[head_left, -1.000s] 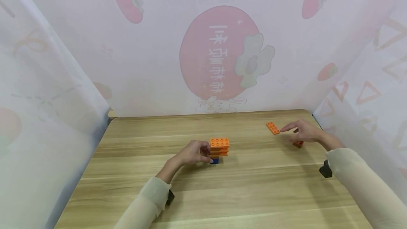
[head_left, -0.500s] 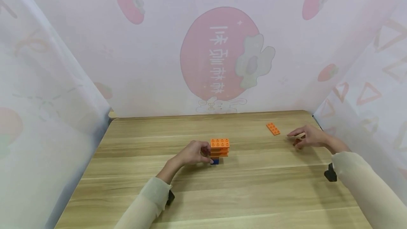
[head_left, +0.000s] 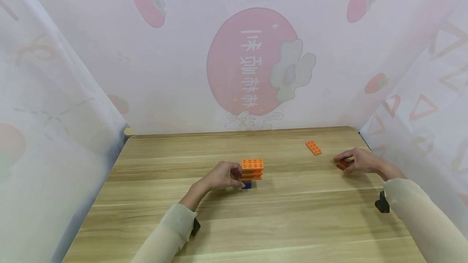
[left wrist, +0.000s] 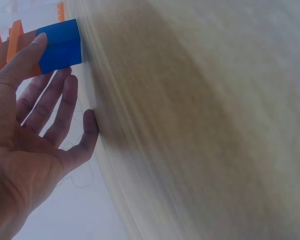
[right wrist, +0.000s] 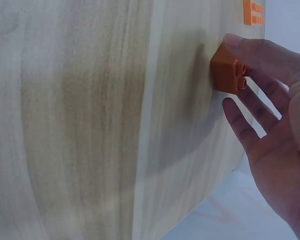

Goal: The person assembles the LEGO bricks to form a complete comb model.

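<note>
Left of centre in the head view, my left hand (head_left: pixel 220 175) pinches a stack of toy building bricks at its lower part. Orange pieces (head_left: pixel 252 164) make up the upper layers, some jutting to the right, over a blue brick (left wrist: pixel 60 47) at the base. The left thumb lies on the blue brick; the other fingers reach behind the stack. At the right, my right hand (head_left: pixel 363 160) has thumb and fingers around a small orange brick (right wrist: pixel 224 70) that sits low at the table, its studs turned toward the palm. The fingers partly hide this brick in the head view.
A flat orange eight-stud plate (head_left: pixel 313 147) lies on the wooden table (head_left: pixel 285 222), behind and left of the right hand. Pale printed cloth (head_left: pixel 183 72) rises along the back edge and both sides.
My right hand has drawn back from beside the flat orange plate and lowered onto the small orange brick, thumb and fingers closing around it. The left hand and its stack stay put.
</note>
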Action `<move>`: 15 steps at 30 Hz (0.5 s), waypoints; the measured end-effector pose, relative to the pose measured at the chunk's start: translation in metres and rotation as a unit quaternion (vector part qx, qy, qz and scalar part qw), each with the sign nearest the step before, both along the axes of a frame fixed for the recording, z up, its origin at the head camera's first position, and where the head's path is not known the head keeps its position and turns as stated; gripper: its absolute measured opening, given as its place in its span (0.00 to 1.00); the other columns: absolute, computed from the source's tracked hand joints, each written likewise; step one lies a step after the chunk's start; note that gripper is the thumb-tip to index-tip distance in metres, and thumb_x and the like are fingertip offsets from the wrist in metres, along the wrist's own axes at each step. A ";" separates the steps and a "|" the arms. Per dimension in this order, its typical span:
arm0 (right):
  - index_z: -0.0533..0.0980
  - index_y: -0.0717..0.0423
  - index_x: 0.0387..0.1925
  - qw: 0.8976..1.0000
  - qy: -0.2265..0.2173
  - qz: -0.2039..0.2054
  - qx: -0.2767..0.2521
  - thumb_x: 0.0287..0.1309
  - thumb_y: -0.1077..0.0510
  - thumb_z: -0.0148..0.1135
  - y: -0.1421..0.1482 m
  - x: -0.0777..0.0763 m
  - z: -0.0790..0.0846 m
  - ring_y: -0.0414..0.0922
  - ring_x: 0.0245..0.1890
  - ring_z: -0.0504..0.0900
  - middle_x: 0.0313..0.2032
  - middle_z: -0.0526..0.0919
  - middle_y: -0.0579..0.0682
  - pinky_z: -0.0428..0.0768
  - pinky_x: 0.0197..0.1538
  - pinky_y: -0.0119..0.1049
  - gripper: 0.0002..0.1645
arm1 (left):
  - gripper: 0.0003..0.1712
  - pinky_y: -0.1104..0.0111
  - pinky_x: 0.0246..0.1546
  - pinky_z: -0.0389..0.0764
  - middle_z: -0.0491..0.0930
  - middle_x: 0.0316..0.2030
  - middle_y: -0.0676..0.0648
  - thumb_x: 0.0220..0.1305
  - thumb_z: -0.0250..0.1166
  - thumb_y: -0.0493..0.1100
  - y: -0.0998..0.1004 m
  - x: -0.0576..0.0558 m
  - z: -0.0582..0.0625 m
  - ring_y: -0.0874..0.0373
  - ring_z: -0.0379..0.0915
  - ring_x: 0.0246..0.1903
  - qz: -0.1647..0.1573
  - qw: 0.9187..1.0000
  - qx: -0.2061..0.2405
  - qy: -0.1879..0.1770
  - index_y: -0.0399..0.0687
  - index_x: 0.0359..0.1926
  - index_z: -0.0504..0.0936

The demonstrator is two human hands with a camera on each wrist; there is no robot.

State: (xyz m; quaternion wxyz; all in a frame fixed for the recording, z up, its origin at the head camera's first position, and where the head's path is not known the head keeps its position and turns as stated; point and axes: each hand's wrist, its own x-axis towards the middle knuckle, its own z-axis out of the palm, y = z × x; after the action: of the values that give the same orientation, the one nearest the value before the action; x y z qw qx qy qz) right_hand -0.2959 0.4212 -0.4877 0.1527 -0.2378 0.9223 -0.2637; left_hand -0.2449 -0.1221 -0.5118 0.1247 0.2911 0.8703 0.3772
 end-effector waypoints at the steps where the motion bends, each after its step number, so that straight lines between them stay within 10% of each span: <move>1: 0.84 0.64 0.58 1.000 -0.001 -0.001 -0.002 0.51 0.60 0.83 0.000 0.001 -0.001 0.69 0.60 0.81 0.60 0.83 0.69 0.85 0.55 0.52 0.32 | 0.14 0.64 0.45 0.86 0.87 0.37 0.53 0.59 0.82 0.42 0.000 0.000 0.000 0.62 0.83 0.39 0.000 1.000 0.000 0.000 0.49 0.41 0.85; 15: 0.82 0.73 0.56 0.999 0.011 -0.009 -0.041 0.48 0.69 0.82 0.005 0.005 -0.007 0.66 0.54 0.84 0.57 0.82 0.74 0.88 0.47 0.43 0.31 | 0.14 0.68 0.44 0.84 0.87 0.37 0.56 0.58 0.82 0.42 0.001 0.000 0.000 0.64 0.82 0.37 0.006 1.000 -0.009 -0.005 0.50 0.41 0.85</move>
State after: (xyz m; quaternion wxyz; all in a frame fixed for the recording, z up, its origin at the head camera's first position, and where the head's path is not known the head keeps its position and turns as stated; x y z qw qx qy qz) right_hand -0.2913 0.4260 -0.4949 0.1304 -0.2383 0.9144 -0.3001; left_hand -0.2452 -0.1211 -0.5116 0.1291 0.2825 0.8750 0.3715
